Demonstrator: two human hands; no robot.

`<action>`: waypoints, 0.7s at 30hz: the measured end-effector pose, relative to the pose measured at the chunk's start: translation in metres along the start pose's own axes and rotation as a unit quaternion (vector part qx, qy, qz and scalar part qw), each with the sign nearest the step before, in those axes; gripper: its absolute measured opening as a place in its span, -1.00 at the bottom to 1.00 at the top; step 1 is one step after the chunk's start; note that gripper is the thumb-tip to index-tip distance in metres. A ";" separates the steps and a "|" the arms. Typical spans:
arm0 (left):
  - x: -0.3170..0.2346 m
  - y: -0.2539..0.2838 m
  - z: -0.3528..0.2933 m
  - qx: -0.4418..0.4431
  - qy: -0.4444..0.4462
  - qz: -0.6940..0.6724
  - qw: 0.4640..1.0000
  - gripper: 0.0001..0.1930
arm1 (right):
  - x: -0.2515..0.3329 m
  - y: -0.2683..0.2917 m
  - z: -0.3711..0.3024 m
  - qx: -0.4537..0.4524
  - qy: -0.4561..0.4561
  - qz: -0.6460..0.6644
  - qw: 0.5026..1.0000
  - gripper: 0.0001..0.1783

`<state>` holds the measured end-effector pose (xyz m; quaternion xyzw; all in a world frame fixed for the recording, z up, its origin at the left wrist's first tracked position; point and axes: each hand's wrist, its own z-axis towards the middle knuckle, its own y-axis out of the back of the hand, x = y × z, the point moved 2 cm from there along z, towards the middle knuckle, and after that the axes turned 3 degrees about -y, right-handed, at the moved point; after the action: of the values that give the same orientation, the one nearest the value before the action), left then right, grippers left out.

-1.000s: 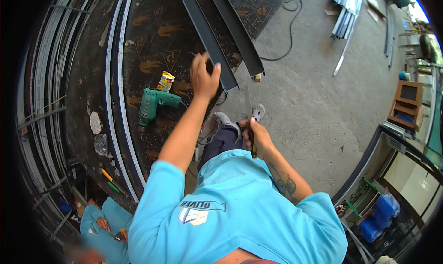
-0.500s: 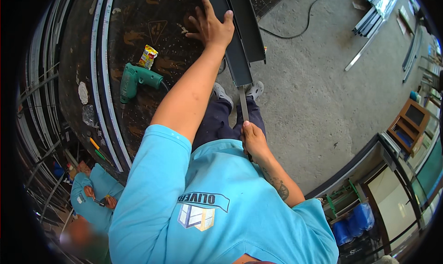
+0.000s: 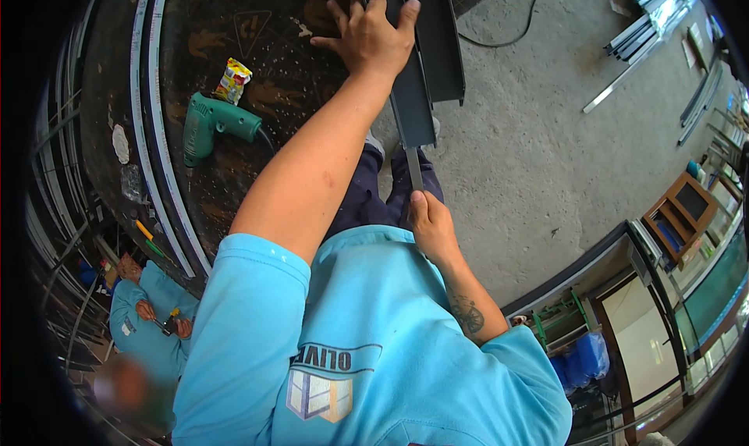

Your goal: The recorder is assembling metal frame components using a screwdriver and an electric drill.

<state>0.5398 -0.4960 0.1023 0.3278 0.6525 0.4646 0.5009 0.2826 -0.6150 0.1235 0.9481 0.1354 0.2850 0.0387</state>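
Observation:
A dark grey metal profile [image 3: 412, 112] with a channel shape projects past the workbench edge, its end pointing toward me. My left hand [image 3: 376, 44] lies on it with the fingers spread, some reaching over the bench side. My right hand [image 3: 434, 226] is closed around a flat metal file [image 3: 414, 170] in front of my waist. The file's blade runs up to the profile's near end, where its tip is hidden. Its handle is covered by my right hand. Beside this profile, on the right, lies a second dark profile [image 3: 445, 63].
On the dark workbench [image 3: 101, 63] are a green power drill [image 3: 214, 126], a yellow packet [image 3: 233, 81] and long pale strips [image 3: 156, 95]. A co-worker [image 3: 152, 309] handles a small tool at lower left. Metal bars [image 3: 644, 24] and a cable [image 3: 515, 36] lie on the concrete floor.
My right hand has moved closer to the profile's end with the file, so less blade shows between them. My left hand stays spread on the profile. The whole view has shifted slightly.

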 end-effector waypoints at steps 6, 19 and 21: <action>-0.006 0.010 0.002 0.040 0.008 0.007 0.999 -0.28 | -0.005 0.001 0.007 -0.005 0.049 0.020 0.999 -0.58; -0.003 0.005 0.000 -0.005 -0.025 -0.010 1.000 -0.33 | 0.030 0.034 0.006 -0.006 0.089 0.010 0.996 -0.53; -0.006 0.006 -0.001 0.000 -0.019 -0.007 1.000 -0.33 | 0.031 0.038 0.006 -0.004 0.081 0.002 0.997 -0.53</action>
<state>0.5407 -0.4991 0.1100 0.3326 0.6451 0.4546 0.5163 0.3193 -0.6432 0.1406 0.9221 0.1354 0.3612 0.0306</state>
